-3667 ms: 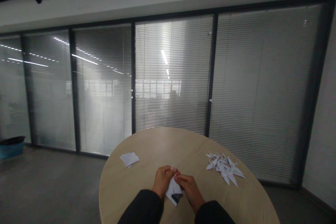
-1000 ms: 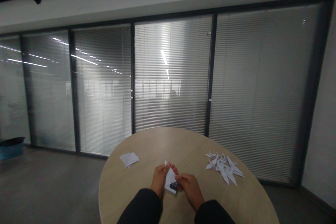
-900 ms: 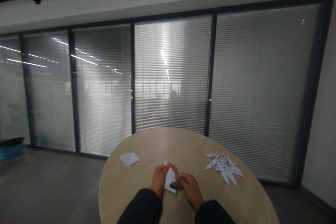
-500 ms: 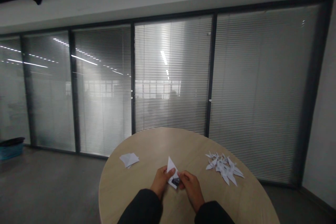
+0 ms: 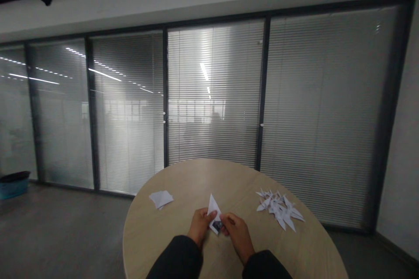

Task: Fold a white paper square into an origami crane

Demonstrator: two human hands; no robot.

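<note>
left hand and right hand were closed, pinching a white paper fold over the round wooden table, mid-fold, calling for a firm crease, folded paper cranes lying off right.

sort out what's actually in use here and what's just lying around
In use:
- left hand
- right hand
- folded white paper, held between them

Lying about:
- pile of paper cranes on the table
- loose white paper on the table
- blue tub on the floor

Paper cranes right, paper sheets left, on a tabletop
</note>
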